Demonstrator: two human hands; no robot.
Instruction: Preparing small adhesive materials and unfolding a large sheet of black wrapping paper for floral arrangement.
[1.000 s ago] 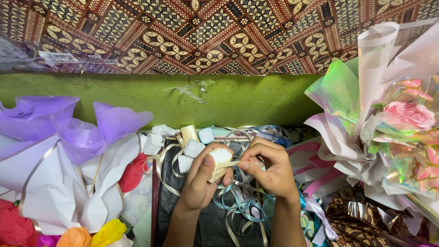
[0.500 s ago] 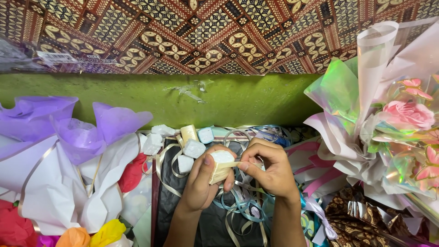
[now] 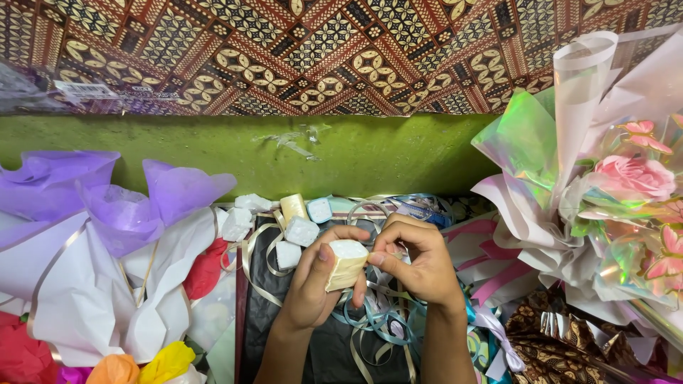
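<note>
One labelled packet, upper left; wrapped bouquets at both sides.

A clear plastic packet [image 3: 43,96] lies at the upper left of the frame against the patterned cloth, with a small white rectangular label [image 3: 84,89] on it, its print too small to tell. At the right edge, iridescent wrapping [image 3: 530,135] encloses a pink rose bouquet; at left, purple and white wrapping paper [image 3: 107,242].

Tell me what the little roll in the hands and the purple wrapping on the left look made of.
Roll, held by the left hand and picked at by the right hand: seems cream satin ribbon wound on a white core, going by its soft sheen and layered edge. Purple wrapping: likely tissue or thin non-woven paper, matte, semi-sheer, softly crumpled.
</note>
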